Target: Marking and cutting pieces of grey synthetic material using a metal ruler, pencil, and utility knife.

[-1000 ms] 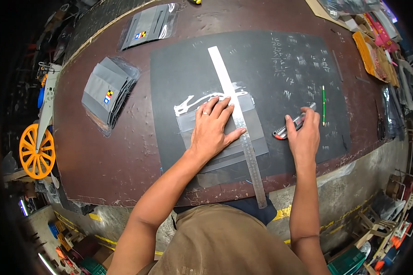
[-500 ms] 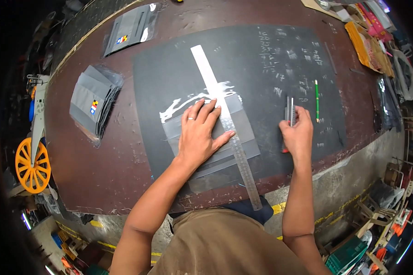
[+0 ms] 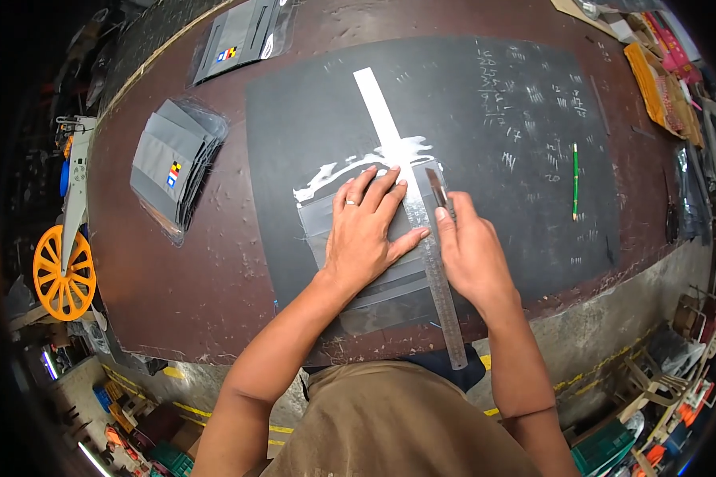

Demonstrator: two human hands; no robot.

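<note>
So the black cutting mat (image 3: 310, 119) is covering most of the brown table (image 3: 175, 278), and its near edge is running almost flush with the table's front lip, so there's hardly any room on the person's side. Off to the right the mat is lying mostly bare, with just a green pencil (image 3: 575, 181) sitting well apart from the work. On the left a stack of grey packets (image 3: 171, 171) is sitting on bare table, clear of the mat. The left hand (image 3: 367, 230) is lying flat with fingers spread, pressing down on the grey sheet (image 3: 374, 290) and with its fingertips touching the long steel ruler (image 3: 418, 222), which is running diagonally across the sheet and poking past the table edge. The right hand (image 3: 471, 250) is closed around a utility knife (image 3: 441, 193), holding its blade right against the ruler's right edge near the top of the sheet. Compared with half a second back, that hand was sitting way off to the right of the ruler with the knife; now it's come in tight beside it. The left hand is staying put.
</note>
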